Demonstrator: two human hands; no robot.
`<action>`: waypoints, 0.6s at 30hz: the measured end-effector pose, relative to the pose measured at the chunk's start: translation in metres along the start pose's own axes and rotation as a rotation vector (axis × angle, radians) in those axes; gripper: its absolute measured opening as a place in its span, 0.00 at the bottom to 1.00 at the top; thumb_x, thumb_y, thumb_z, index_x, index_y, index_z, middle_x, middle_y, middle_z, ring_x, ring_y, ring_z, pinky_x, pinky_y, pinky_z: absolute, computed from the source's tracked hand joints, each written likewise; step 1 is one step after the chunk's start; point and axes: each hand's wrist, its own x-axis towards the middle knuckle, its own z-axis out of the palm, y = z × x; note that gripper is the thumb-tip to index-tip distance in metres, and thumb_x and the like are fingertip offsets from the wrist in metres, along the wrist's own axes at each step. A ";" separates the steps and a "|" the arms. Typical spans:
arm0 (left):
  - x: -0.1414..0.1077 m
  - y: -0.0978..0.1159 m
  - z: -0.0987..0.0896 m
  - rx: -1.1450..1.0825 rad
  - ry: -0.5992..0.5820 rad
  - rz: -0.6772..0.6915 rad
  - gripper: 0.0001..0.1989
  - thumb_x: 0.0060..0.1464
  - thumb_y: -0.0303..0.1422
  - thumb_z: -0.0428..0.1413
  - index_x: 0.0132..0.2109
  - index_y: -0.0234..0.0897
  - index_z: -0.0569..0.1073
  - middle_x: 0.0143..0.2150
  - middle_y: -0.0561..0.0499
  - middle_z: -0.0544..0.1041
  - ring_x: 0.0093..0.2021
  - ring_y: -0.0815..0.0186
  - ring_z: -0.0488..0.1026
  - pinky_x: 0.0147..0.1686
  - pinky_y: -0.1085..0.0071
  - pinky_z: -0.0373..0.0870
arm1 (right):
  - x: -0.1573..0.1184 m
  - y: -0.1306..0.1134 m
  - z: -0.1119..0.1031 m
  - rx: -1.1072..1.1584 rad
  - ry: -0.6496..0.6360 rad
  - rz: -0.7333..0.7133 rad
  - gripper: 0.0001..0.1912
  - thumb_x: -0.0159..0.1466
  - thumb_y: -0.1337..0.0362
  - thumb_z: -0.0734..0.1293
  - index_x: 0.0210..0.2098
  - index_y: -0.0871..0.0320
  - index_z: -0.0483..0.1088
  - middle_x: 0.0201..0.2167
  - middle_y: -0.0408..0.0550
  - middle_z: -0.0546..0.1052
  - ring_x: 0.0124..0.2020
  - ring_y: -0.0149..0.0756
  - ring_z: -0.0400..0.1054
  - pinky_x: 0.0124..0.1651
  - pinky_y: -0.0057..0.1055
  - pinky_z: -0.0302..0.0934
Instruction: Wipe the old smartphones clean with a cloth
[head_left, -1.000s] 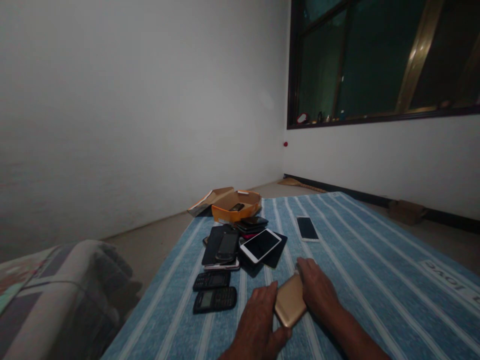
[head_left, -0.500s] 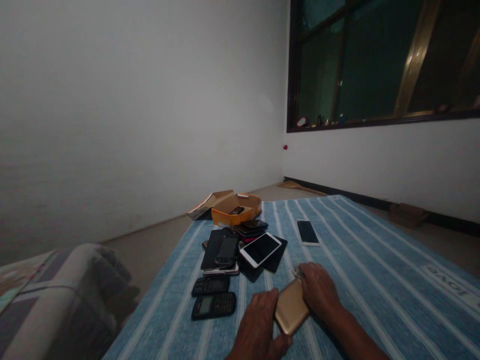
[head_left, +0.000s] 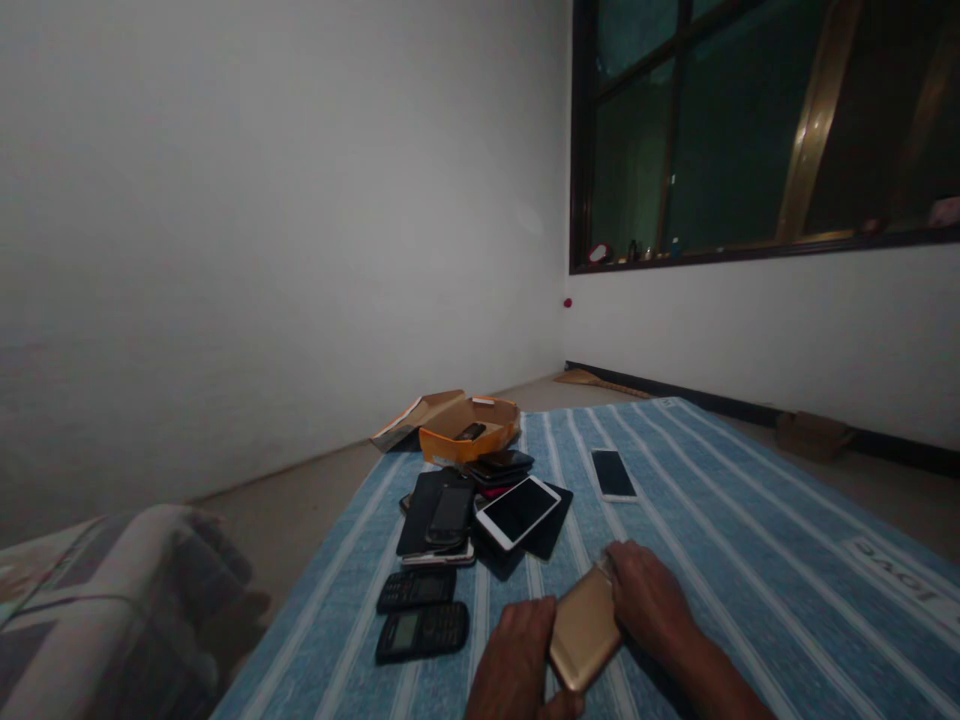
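Note:
A gold smartphone (head_left: 585,632) lies back up at the near edge of the view, between my hands. My left hand (head_left: 516,655) grips its left edge and lower corner, thumb at the bottom. On the far right side, the fingers of my right hand (head_left: 651,598) are closed round the upper corner. A clear bit of material (head_left: 604,564), perhaps part of a see-through case, shows at those fingertips. Two black keypad phones, one nearer (head_left: 422,632) and one farther (head_left: 416,588), lie left of my hands. A white smartphone (head_left: 518,513) rests on a pile of dark phones beyond.
Behind the pile stands an open orange box (head_left: 459,445) with a small phone inside. Another white-framed smartphone (head_left: 613,475) lies alone on the blue striped cloth (head_left: 720,560). At the left is a surface under grey fabric (head_left: 142,610); a broom (head_left: 600,381) lies by the wall.
The view has tipped slightly, so things sit a little lower. Both hands keep hold of the gold smartphone; the clear material at the right fingertips now shows closer against its corner.

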 end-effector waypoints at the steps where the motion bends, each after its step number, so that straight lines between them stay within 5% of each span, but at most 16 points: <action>1: 0.000 0.000 0.001 0.002 0.003 -0.001 0.39 0.44 0.33 0.62 0.63 0.40 0.59 0.55 0.41 0.71 0.52 0.49 0.68 0.52 0.53 0.68 | -0.001 0.001 -0.001 -0.007 -0.011 0.009 0.16 0.62 0.77 0.58 0.41 0.59 0.74 0.40 0.55 0.77 0.44 0.43 0.70 0.44 0.32 0.55; 9: 0.002 0.008 -0.003 0.002 -0.019 -0.043 0.37 0.43 0.32 0.62 0.62 0.38 0.61 0.54 0.42 0.71 0.52 0.50 0.67 0.53 0.53 0.66 | 0.006 0.000 0.011 0.099 0.085 -0.039 0.18 0.63 0.77 0.57 0.42 0.58 0.75 0.44 0.54 0.76 0.46 0.42 0.69 0.47 0.31 0.57; 18: 0.002 0.006 -0.006 -0.007 -0.047 -0.035 0.37 0.45 0.34 0.62 0.63 0.40 0.60 0.55 0.41 0.71 0.52 0.49 0.67 0.53 0.53 0.66 | -0.012 0.012 0.008 -0.022 0.028 0.002 0.17 0.63 0.76 0.59 0.43 0.58 0.75 0.41 0.55 0.78 0.43 0.43 0.71 0.44 0.31 0.58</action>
